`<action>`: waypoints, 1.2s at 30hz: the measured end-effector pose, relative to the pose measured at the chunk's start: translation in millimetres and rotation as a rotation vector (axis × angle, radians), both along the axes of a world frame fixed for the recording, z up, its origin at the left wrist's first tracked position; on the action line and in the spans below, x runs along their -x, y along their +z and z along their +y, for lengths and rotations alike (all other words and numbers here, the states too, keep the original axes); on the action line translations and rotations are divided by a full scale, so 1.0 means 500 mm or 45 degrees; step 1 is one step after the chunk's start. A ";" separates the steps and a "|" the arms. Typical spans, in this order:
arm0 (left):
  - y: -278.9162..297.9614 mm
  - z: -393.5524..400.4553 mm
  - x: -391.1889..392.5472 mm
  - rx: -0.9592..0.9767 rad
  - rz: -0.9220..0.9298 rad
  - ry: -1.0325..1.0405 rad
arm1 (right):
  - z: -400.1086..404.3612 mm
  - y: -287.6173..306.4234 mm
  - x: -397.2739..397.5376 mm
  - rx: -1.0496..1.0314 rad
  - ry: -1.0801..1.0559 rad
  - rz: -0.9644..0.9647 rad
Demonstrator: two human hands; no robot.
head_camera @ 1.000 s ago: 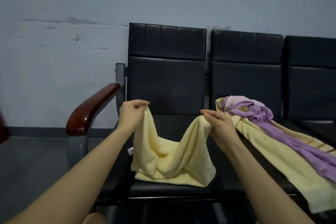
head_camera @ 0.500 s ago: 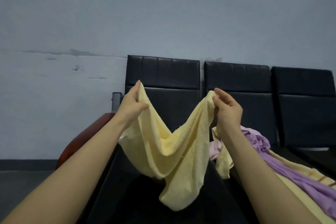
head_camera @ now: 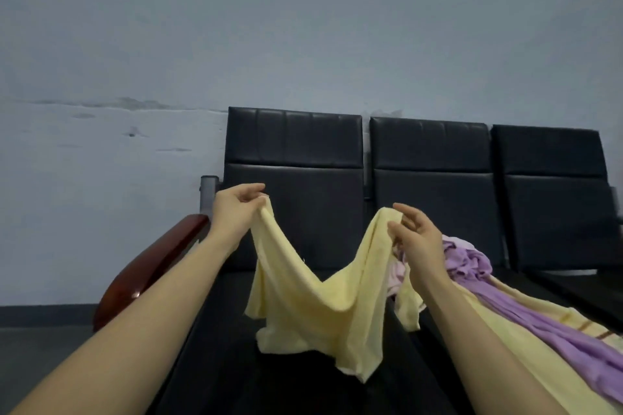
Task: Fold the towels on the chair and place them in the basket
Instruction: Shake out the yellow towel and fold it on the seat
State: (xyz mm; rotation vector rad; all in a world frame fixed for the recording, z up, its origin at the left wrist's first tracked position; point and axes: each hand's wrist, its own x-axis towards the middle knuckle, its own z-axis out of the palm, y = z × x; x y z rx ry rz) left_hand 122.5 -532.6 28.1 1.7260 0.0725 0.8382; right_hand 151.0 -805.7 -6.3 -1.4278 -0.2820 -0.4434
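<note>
Left hand (head_camera: 236, 209) raised in front of the leftmost seat back, thumb and fingertips pinching one top corner of the pale yellow towel (head_camera: 317, 300). Right hand (head_camera: 418, 239) raised at a slightly lower height, thumb and forefinger pinching the other top edge, the remaining fingers loosely spread and only half curled. Between the two hands, cloth sagging in a deep V, lower hem dangling just above the black seat of the chair (head_camera: 293, 158), whether touching it or not impossible to tell. Just beside the right wrist, a bunched purple towel (head_camera: 472, 266) lying over a long yellow striped towel (head_camera: 526, 330) on the middle seat, both trailing toward the lower right edge. Reddish-brown wooden armrest (head_camera: 151, 269) under the left forearm, grey post behind it. Grey wall (head_camera: 303, 27) with a cracked, patched band behind the three seat backs. Compared with half a second ago: both hands lower against the seat backs and spread a little wider apart, the right thumb and forefinger now clamped from above rather than cupped round the edge, the towel's V shallower and its hanging tail shorter.
</note>
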 end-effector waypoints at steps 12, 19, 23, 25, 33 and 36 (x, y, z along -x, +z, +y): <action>-0.062 -0.097 0.025 -0.160 0.028 -0.413 | 0.113 -0.095 0.033 0.294 0.387 0.016; -0.066 -0.098 0.009 -0.061 0.074 -0.346 | 0.154 -0.071 0.023 0.079 0.431 0.015; -0.114 -0.099 0.029 -0.142 0.106 -0.197 | 0.147 -0.057 0.008 -0.056 0.331 0.040; -0.141 -0.103 0.044 -0.177 0.165 -0.244 | 0.145 -0.055 0.001 -0.081 0.330 0.044; -0.180 -0.124 0.052 -0.129 0.183 -0.290 | 0.132 -0.055 -0.011 -0.085 0.208 0.054; -0.164 -0.118 0.051 -0.072 0.085 -0.317 | 0.117 -0.063 -0.013 -0.172 0.188 0.099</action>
